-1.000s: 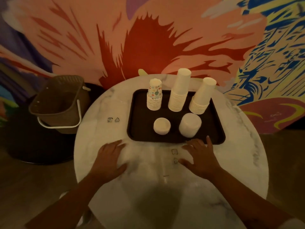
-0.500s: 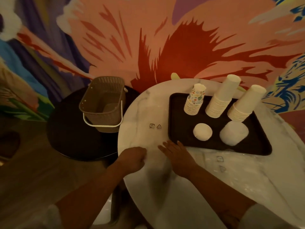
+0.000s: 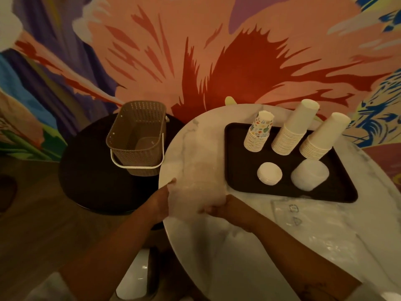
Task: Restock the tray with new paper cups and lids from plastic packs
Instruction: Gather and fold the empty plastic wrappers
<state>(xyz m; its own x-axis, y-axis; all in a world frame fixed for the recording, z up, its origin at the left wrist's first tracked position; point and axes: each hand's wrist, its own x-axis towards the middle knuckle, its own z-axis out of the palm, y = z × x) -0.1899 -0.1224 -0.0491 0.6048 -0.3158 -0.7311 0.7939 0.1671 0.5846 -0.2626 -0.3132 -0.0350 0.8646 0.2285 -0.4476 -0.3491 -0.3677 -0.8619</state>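
Since half a second ago both hands have left the counter and now lift a clear plastic pack [image 3: 195,170] between them, at the lower middle of the frame. The left hand [image 3: 159,202] grips its left edge and the right hand [image 3: 226,206] pinches its lower right corner. The fingers [image 3: 211,210] of both are curled onto the film, though the film itself hides most of the left ones. The pack looks empty and limp, so it is probably held at two points to keep it spread and easy to fold or carry away.

The tray [image 3: 236,153] sits on the counter [image 3: 227,257] at the right of the frame and appears already filled. Three stacks of cups [image 3: 291,131] stand upside down along its far side, the leftmost one printed, and two piles of lids [image 3: 269,173] lie in front of them. A second pack [image 3: 308,220] lies flat on the counter just below the tray, apparently empty too.

A basket [image 3: 138,137] stands on a dark low table [image 3: 86,174] at the left, close to the counter edge. Judging by this, the restocking is nearly complete and the remaining step is to clear the wrappers, perhaps into that basket.
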